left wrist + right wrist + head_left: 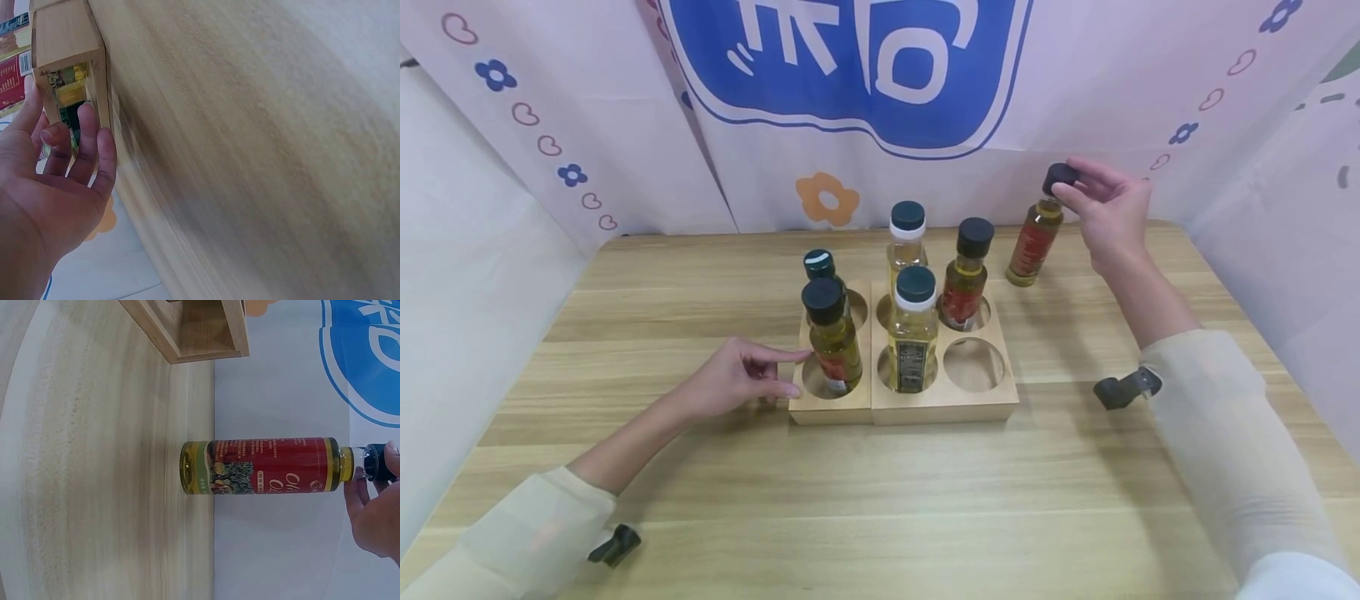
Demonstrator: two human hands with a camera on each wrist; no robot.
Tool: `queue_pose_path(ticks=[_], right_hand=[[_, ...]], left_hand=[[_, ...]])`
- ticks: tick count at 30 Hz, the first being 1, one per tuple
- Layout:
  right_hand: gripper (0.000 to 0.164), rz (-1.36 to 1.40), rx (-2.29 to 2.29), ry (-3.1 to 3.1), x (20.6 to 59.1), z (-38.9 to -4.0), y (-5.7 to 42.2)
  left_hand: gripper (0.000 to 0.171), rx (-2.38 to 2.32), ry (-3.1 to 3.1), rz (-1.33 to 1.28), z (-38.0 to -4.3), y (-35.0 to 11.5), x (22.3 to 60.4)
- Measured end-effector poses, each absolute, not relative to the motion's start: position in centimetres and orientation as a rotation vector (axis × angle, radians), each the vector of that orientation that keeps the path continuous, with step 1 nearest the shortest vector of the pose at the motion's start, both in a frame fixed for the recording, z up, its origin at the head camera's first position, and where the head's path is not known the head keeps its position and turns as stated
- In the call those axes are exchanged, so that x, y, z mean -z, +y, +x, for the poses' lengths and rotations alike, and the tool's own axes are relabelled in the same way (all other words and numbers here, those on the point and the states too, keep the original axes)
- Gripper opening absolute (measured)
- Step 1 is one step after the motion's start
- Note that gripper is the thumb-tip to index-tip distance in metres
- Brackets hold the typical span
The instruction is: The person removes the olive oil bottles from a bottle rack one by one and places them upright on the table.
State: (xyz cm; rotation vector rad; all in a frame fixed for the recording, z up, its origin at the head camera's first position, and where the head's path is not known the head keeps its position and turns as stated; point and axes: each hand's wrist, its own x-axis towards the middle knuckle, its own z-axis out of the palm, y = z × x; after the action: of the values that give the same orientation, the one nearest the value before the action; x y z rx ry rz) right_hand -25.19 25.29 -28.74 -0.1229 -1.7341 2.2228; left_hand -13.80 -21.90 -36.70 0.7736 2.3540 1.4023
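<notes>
By its black cap, my right hand (1116,208) pinches an olive oil bottle (275,465) with a red label. The bottle leans slightly at the right of the wooden rack (943,413), its base close over the table. My left hand (733,379) touches the rack's left edge with outstretched index finger and thumb; in the left wrist view its other fingers are loosely bent beside the rack's open side. Beside that hand, a red-label bottle (837,346) with a black cap stands in the front left hole. A dark-green-capped bottle (820,265) behind it is partly hidden.
Two pale oil bottles with green caps, a front one (912,350) and a back one (907,237), stand in the rack's middle column. Another red-label bottle (964,287) occupies the back right hole, behind a bare round hole (973,367). A printed cloth (760,179) hangs behind the table (715,492).
</notes>
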Motion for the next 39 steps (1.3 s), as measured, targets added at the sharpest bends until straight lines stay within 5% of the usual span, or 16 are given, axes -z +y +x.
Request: queue_pose_path(ticks=[39], right_hand=[[0.047,-0.061,-2.141,-1.815,28.61,-24.87,25.69]], left_hand=[[0.045,-1.37,2.363,0.743,-13.77,-21.88,36.38]])
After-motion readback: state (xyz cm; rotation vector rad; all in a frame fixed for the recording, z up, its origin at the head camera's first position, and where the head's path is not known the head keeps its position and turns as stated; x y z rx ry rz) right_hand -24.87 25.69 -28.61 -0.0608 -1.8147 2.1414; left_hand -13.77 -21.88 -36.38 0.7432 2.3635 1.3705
